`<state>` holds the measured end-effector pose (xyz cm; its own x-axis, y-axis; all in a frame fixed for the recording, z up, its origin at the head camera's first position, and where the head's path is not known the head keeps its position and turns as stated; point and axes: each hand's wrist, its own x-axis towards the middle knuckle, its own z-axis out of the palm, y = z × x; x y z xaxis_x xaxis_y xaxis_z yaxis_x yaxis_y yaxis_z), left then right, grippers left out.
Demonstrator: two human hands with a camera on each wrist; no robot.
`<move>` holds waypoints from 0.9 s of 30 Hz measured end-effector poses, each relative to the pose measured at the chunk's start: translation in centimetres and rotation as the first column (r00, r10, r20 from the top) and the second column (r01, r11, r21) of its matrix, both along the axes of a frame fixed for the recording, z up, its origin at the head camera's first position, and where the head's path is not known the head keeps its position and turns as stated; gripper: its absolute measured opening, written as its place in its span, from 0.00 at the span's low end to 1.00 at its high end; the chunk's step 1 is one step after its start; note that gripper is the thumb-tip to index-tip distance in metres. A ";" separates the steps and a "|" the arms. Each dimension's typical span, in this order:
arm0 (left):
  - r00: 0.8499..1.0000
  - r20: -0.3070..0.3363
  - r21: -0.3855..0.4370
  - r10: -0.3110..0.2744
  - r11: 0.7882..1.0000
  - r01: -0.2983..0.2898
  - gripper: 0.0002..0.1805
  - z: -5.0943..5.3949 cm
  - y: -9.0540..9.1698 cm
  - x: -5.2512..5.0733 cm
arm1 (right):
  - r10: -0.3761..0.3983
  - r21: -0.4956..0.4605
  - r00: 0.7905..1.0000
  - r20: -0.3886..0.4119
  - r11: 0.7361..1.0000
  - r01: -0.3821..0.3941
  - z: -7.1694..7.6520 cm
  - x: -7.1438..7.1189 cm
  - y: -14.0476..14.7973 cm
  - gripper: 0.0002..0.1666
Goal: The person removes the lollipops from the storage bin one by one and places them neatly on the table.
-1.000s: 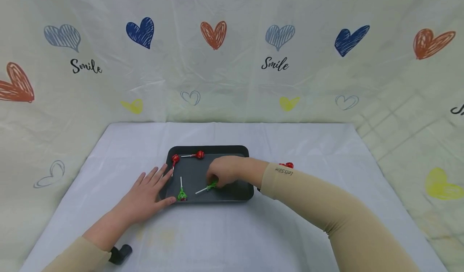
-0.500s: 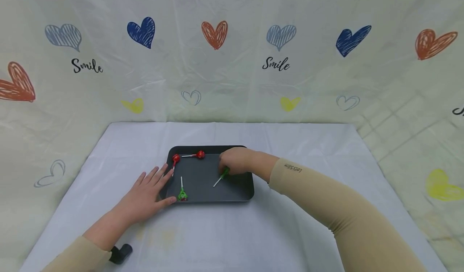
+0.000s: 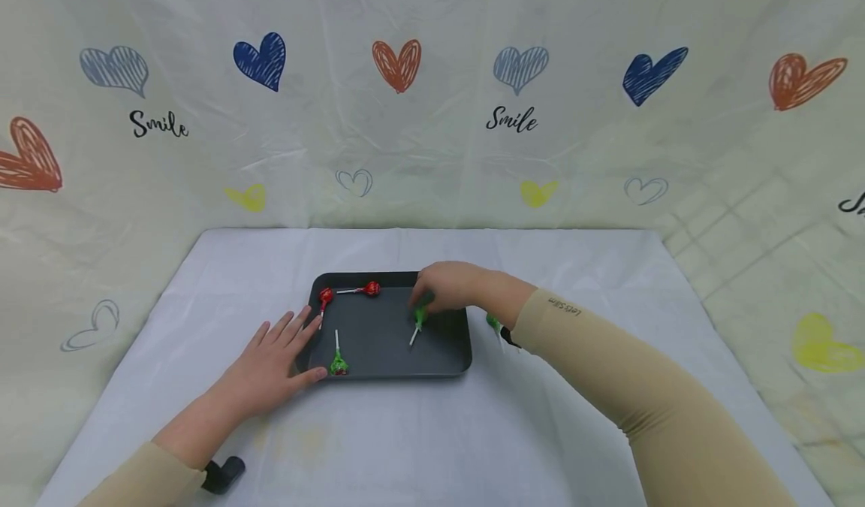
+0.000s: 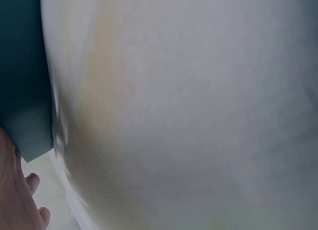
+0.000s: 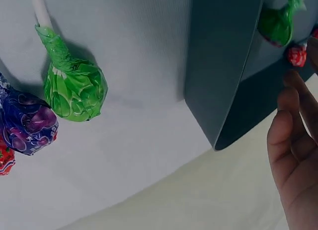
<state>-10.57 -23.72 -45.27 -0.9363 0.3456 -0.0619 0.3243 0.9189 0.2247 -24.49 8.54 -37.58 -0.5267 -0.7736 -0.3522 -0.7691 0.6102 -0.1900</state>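
Note:
My left hand point(image 3: 266, 372) rests with spread fingers at the left edge of a dark grey tray point(image 3: 385, 376). Above the tray's right part, my right hand point(image 3: 449, 285) has loosely bent fingers, apart from a green-wrapped lollipop point(image 3: 420, 316) lying below them; the right wrist view shows this lollipop point(image 5: 276, 26) inside the tray with a gap to the fingers point(image 5: 280, 135). Another green lollipop point(image 3: 339, 363) lies at the tray's front left. Two red lollipops lie at the back left, one point(image 3: 326, 297) by the side wall and one point(image 3: 372, 288) along the back.
Right of the tray, a green lollipop point(image 3: 493, 320) shows beside my right wrist. The right wrist view adds a purple-blue lollipop point(image 5: 32, 121) and a red one point(image 5: 5, 158) next to it on the white cloth point(image 3: 405, 439). A printed curtain point(image 3: 432, 139) hangs behind.
My right hand has moved right and back across the tray with the green lollipop, then loosened its fingers and risen slightly off it. The left hand has stayed still.

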 end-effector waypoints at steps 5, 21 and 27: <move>1.000 0.005 -0.008 0.000 1.000 0.000 0.52 -0.1 -0.1 0.0 | -0.075 -0.013 0.995 0.060 0.997 0.076 -0.1 -0.3 0.2 0.16; 1.000 0.004 0.008 0.001 1.000 -0.002 0.52 -0.1 0.0 -0.1 | -0.174 0.049 0.979 0.108 0.984 0.170 -2.2 -0.2 -0.8 0.18; 1.000 0.007 -0.015 0.001 1.000 -0.001 0.52 -0.1 -0.1 -0.1 | -0.146 0.054 0.987 0.062 0.988 0.143 -2.7 0.1 -1.1 0.16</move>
